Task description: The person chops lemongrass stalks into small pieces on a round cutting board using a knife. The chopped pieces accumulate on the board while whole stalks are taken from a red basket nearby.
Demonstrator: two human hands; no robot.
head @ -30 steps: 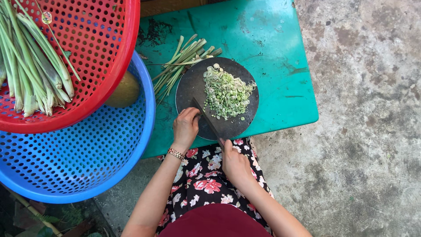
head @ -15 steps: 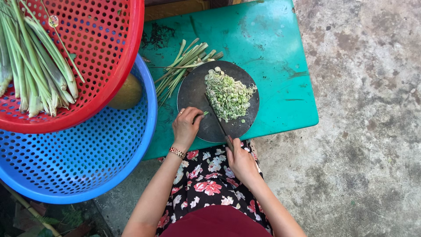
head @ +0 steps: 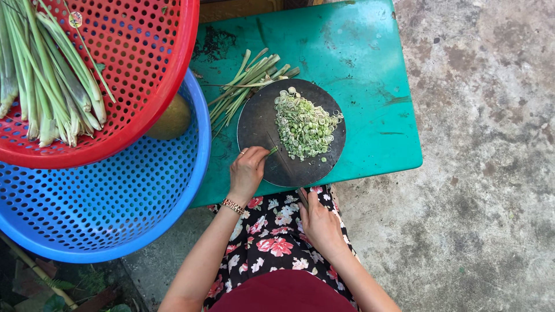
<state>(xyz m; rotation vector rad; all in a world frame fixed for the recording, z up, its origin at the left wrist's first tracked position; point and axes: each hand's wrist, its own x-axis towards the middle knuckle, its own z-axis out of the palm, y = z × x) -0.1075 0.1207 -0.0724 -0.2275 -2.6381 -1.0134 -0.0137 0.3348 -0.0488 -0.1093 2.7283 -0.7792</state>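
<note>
A round dark cutting board (head: 254, 118) lies on a teal table (head: 370, 69) and carries a pile of thin green stalk slices (head: 303, 127). My left hand (head: 247, 172) rests on the board's near left edge and pinches a short green stalk stub (head: 272, 151). My right hand (head: 319, 224) is at the table's near edge, over my flowered lap, and grips a knife (head: 289, 170). The dark blade lies across the board, just to the right of the stub.
Trimmed green stalks (head: 245, 84) lie on the table left of the board. A red perforated basket (head: 144, 52) holding long pale stalks (head: 52, 92) overlaps a blue basket (head: 115, 202) at the left. Bare concrete floor (head: 485, 173) lies to the right.
My right hand has slid a little back toward my body with the knife. My left hand stays at the board's edge on the stub, and the slice pile looks much the same.
</note>
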